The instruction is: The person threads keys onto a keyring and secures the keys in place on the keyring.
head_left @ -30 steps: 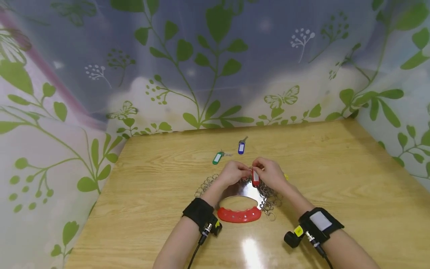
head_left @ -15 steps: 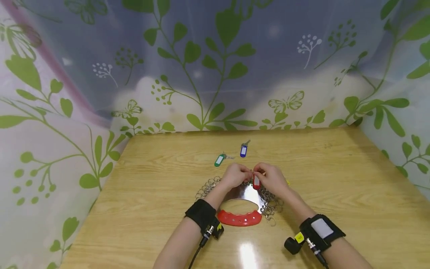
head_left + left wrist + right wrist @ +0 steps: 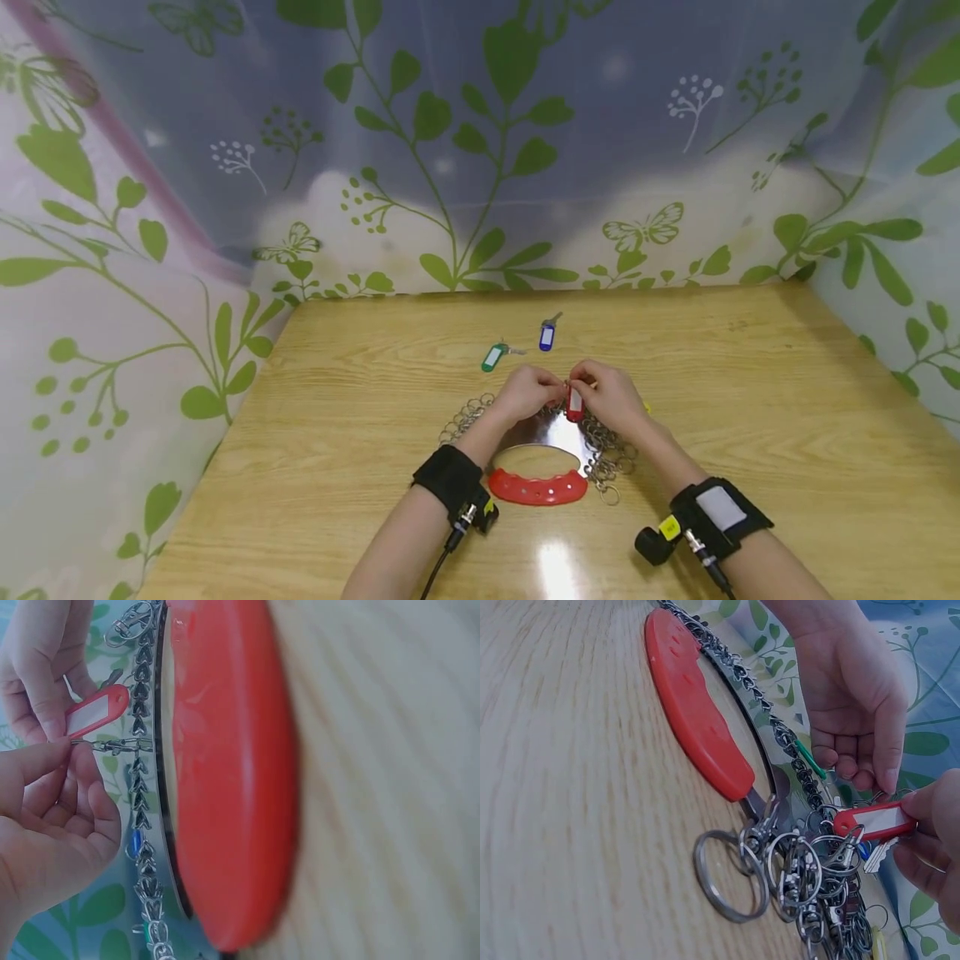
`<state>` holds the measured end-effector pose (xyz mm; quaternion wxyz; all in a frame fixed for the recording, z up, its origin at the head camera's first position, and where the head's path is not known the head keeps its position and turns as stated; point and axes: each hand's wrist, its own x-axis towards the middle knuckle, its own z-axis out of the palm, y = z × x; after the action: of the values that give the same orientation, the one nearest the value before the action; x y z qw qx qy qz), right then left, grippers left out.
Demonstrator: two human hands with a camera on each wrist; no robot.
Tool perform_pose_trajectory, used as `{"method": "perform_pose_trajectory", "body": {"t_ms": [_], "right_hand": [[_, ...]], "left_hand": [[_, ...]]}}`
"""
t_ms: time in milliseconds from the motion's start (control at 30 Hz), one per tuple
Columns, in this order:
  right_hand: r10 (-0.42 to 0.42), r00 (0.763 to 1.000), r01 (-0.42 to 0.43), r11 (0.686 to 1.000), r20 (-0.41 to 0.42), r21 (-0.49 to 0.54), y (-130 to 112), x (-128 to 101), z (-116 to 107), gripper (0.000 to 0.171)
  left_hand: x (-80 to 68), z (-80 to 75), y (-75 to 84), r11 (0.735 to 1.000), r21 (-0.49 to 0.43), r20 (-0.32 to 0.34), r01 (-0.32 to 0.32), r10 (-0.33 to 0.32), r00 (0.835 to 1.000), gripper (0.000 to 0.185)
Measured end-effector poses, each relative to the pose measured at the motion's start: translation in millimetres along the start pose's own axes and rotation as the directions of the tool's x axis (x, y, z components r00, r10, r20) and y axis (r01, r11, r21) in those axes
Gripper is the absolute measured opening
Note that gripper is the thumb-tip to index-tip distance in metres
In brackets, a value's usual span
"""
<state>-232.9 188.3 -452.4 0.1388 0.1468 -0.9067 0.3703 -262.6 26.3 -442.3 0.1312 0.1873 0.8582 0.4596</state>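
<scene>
While the left hand (image 3: pixel 530 390) pinches a clip (image 3: pixel 112 745) steady, the right hand (image 3: pixel 609 396) grips the red key tag (image 3: pixel 574 402) against it.

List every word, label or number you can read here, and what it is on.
No text can be read.
Red tag, held by the right hand: its white insert is blank.
Green tag and blue tag on the table: the white inserts are too small to tell.
Yellow sticker on the right wrist camera: dark marks, too small to read.
Left hand: pinches a metal ring, no marking.
</scene>
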Motion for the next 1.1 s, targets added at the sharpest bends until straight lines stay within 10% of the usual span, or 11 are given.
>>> {"method": "perform_pose_trajectory", "body": {"t_ms": [1100], "right_hand": [[-0.018, 1.000, 0.018, 1.000, -0.017, 0.023, 3.0, -1.0, 0.4, 0.005]], "left_hand": [[-0.1, 3.5, 1.3, 1.000, -0.018, -0.002, 0.025, -0.025, 1.000, 0.016]]}}
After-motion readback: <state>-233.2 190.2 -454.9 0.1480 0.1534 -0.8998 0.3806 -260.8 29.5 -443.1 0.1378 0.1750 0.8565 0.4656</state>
